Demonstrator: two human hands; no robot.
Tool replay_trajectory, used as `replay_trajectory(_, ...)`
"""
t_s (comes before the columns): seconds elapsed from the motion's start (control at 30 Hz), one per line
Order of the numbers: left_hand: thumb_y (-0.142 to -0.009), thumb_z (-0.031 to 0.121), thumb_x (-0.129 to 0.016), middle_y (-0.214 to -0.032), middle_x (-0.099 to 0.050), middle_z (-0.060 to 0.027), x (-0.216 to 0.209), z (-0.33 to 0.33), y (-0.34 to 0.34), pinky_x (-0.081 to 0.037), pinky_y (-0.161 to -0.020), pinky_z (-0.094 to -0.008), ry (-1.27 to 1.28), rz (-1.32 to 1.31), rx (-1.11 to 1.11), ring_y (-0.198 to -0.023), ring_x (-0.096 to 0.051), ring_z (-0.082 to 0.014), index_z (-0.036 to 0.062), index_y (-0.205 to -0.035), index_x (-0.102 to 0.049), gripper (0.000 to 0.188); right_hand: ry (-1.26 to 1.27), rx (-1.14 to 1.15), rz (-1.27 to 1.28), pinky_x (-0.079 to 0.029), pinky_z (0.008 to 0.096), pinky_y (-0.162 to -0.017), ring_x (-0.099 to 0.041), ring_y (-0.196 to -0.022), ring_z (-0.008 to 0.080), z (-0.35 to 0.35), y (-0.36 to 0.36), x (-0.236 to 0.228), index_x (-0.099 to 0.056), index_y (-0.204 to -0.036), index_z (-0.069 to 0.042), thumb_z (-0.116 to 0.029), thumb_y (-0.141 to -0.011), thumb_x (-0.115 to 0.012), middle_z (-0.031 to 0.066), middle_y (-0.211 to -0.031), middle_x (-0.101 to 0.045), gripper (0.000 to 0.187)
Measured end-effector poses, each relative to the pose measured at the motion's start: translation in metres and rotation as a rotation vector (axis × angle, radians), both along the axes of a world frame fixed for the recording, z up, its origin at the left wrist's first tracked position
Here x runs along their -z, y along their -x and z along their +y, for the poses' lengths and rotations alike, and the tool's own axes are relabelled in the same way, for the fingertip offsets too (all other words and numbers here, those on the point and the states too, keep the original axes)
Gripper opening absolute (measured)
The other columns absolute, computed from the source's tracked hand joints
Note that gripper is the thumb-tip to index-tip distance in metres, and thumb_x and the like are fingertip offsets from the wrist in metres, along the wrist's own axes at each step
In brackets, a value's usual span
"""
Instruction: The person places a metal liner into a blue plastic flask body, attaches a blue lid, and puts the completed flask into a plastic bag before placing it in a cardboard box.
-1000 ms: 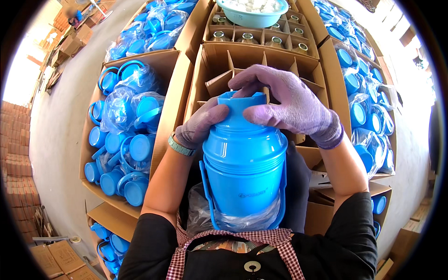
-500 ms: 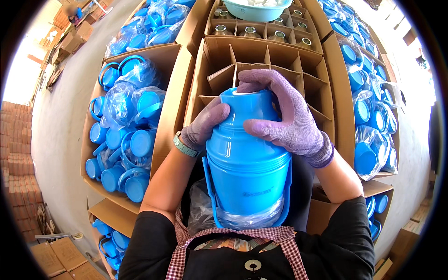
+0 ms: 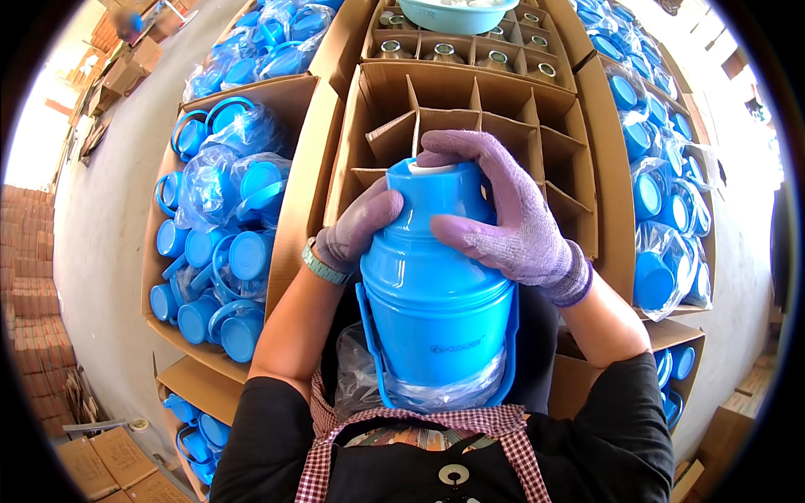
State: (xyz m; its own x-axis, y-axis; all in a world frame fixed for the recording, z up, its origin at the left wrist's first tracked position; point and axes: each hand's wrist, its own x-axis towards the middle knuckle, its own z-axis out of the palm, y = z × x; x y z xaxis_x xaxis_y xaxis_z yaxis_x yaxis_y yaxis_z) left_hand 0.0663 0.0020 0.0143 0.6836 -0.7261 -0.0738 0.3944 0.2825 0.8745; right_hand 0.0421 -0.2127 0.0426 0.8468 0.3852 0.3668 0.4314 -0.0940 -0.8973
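A glossy blue vacuum flask (image 3: 436,306) stands upright in front of my body, its mouth toward the far side. My left hand (image 3: 359,230), in a purple knit glove, grips its left shoulder; those fingertips go out of sight behind it. My right hand (image 3: 521,220), gloved alike, wraps the neck from the right, with the thumb on the near side and fingers bent over the top. At the mouth sits a white ring-like part (image 3: 431,169), partly under the right fingers. The blue carry handle (image 3: 369,344) hangs down around the flask's sides. Clear plastic (image 3: 449,394) bunches around its base.
Beyond the flask is a divided carton (image 3: 352,126). Behind it, another carton (image 3: 402,69) holds metallic bottle liners under a light-blue basin (image 3: 461,20). Bagged blue flask parts fill boxes at left (image 3: 285,243) and right (image 3: 616,168).
The view has shifted slightly, so the flask and both hands appear a little farther left. My grip looks nearly the same, and slightly more of the white part shows.
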Motion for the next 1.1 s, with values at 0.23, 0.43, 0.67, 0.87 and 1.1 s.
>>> replay_trajectory(0.23, -0.093, 0.066, -0.063, -0.143, -0.052, -0.0211, -0.037, -0.005, 0.027, -0.05, -0.107, -0.043, -0.559, -0.351, -0.171, -0.129, -0.058, -0.0315, 0.006, -0.155, -0.037, 0.09, -0.606, -0.262, 0.392, -0.038, 0.0453, -0.118, -0.044, -0.142, 0.0353, -0.009, -0.009, 0.055, -0.026, -0.16, -0.007, -0.06, -0.085, -0.075, 0.0202, -0.156, -0.04, 0.104)
replay_trajectory(0.43, -0.096, 0.055, -0.067, -0.145, -0.053, -0.015, 0.032, 0.028, -0.004, -0.048, -0.11, -0.0407, 0.093, -0.028, 0.034, -0.134, -0.053, -0.0275, 0.0078, -0.152, -0.041, 0.077, -0.044, -0.078, 0.342, -0.029, 0.0464, -0.122, -0.037, -0.149, 0.0371, -0.003, 0.067, -0.038, -0.018, -0.164, -0.006, -0.065, -0.09, -0.066, 0.0217, -0.163, -0.032, 0.107)
replay_trajectory(0.67, -0.097, 0.047, -0.068, -0.146, -0.053, -0.0139, 0.05, 0.001, -0.005, -0.049, -0.108, -0.0387, 0.121, 0.263, 0.332, -0.131, -0.055, -0.0248, 0.0058, -0.155, -0.035, 0.079, 0.159, 0.307, -0.433, -0.053, 0.04, -0.1, -0.067, -0.112, 0.0261, -0.007, 0.027, -0.096, -0.063, -0.13, 0.002, -0.061, -0.081, -0.078, 0.0189, -0.123, -0.067, 0.081)
replay_trajectory(0.87, -0.098, 0.04, -0.069, -0.146, -0.053, -0.013, 0.02, 0.001, 0.036, -0.049, -0.107, -0.0369, 0.126, 0.265, 0.256, -0.129, -0.056, -0.0224, 0.004, -0.158, -0.029, 0.081, -0.052, -0.914, -0.007, -0.051, 0.0417, -0.101, -0.065, -0.115, 0.0305, 0.01, -0.001, -0.126, -0.066, -0.13, 0.0, -0.051, -0.081, -0.08, 0.019, -0.125, -0.067, 0.073)
replay_trajectory(1.1, -0.099, 0.032, -0.071, -0.146, -0.052, -0.0119, -0.012, 0.051, 0.14, -0.05, -0.105, -0.0349, 0.112, 0.187, -0.305, -0.126, -0.057, -0.0197, 0.0019, -0.162, -0.023, 0.085, 0.7, -0.198, -0.317, -0.056, 0.0404, -0.088, -0.069, -0.102, 0.0315, 0.021, 0.116, -0.213, -0.068, -0.12, -0.004, -0.032, -0.085, -0.073, 0.016, -0.113, -0.068, 0.045)
